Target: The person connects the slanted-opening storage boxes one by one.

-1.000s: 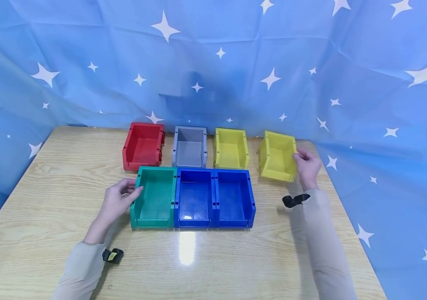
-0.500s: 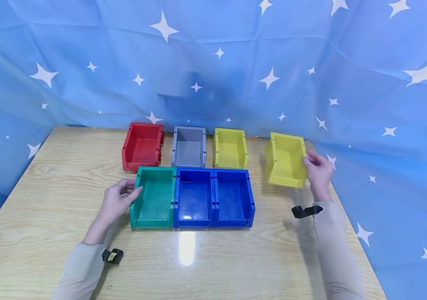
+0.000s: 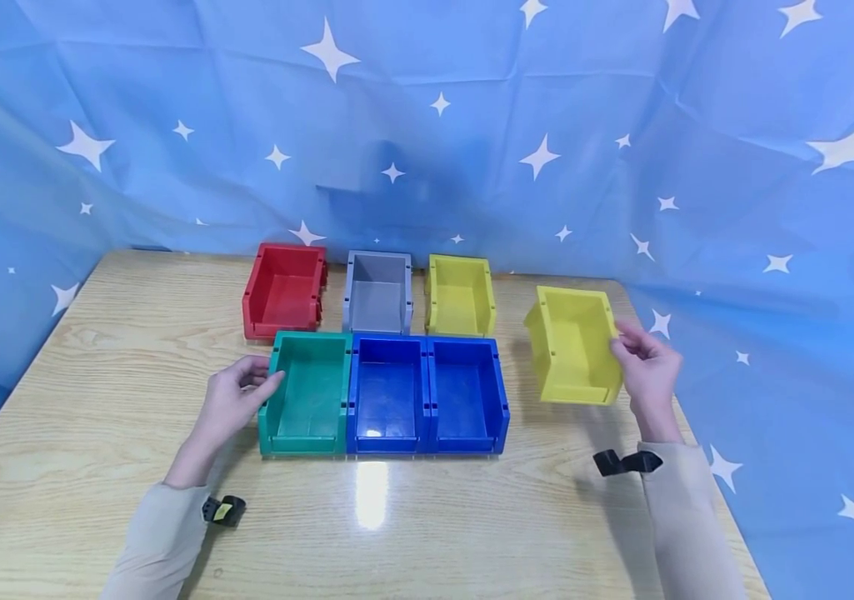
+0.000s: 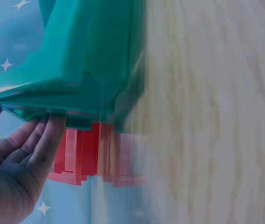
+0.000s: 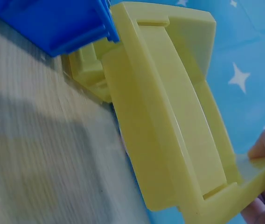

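In the head view, the yellow bin in your grasp (image 3: 576,342) is at about two o'clock from the right blue bin (image 3: 467,392), well apart from it and lifted above the wooden table (image 3: 441,533), where a shadow lies below. It is slightly tilted. Your right hand (image 3: 651,367) is at three o'clock of this bin and pinches its side wall, with the thumb over the rim and the fingers on the outer side, so the grip is narrow. At nine o'clock from the right blue bin stands the left blue bin (image 3: 389,392), touching it, and farther in the same direction the green bin (image 3: 314,387) touches the left blue one. Your left hand (image 3: 232,396), at nine o'clock of the green bin, holds its side wall between thumb and fingers. Behind this row, toward twelve o'clock, you have three bins with gaps between them: the other yellow bin (image 3: 461,296), at ten o'clock from the lifted one, then the gray bin (image 3: 378,296) and the red bin (image 3: 284,292). Each of your sleeves (image 3: 689,517) has a black band (image 3: 629,462) near the wrist. The blue cloth with white stars (image 3: 232,75) hangs behind the table.
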`<state>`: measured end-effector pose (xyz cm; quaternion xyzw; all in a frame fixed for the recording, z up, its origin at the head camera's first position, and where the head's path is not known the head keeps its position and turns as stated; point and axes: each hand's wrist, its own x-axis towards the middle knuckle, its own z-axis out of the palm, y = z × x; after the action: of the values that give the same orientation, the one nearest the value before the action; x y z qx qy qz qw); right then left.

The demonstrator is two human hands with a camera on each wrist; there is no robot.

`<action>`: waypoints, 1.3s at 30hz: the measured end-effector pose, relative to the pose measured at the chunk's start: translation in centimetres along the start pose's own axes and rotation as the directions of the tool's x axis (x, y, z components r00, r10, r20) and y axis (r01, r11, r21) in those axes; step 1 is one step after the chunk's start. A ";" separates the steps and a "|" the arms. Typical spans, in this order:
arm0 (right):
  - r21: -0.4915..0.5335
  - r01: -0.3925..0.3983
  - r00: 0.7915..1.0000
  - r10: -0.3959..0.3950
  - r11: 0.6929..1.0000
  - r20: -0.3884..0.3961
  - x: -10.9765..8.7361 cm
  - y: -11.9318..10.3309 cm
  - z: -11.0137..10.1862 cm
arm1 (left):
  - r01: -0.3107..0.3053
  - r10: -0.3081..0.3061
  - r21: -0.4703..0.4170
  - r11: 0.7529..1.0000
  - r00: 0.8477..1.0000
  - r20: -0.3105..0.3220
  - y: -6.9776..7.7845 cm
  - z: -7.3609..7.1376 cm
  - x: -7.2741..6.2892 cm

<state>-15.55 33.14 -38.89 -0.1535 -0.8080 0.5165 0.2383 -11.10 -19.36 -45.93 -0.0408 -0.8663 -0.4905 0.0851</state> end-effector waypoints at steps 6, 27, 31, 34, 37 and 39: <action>-0.019 -0.002 0.999 0.003 1.000 0.034 -1.8 -0.2 -0.2 | -0.014 0.014 0.004 1.000 1.000 0.012 -0.1 -0.1 0.1; 0.040 0.054 0.995 -0.057 0.998 0.078 -5.1 0.0 0.2 | -0.018 0.018 -0.002 1.000 1.000 0.008 -0.1 0.0 0.1; 0.031 0.050 0.995 -0.053 0.998 0.082 -5.2 0.0 0.3 | -0.022 0.023 -0.002 1.000 1.000 0.009 0.0 -0.1 0.1; 0.018 0.047 0.995 -0.048 0.999 0.083 -5.3 -0.1 0.3 | -0.027 0.027 -0.002 1.000 1.000 0.008 -0.1 0.0 0.1; 0.015 0.048 0.996 -0.049 0.999 0.081 -5.3 -0.2 0.3 | -0.027 0.027 -0.002 1.000 1.000 0.007 0.0 0.0 0.1; 0.026 0.049 0.996 -0.051 0.998 0.077 -5.4 -0.3 0.4 | -0.023 0.023 -0.004 1.000 1.000 0.009 0.0 0.0 0.1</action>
<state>-11.23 30.01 -39.95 -0.1103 -0.8140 0.5256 0.2213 -11.20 -19.37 -45.92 -0.0530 -0.8652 -0.4910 0.0867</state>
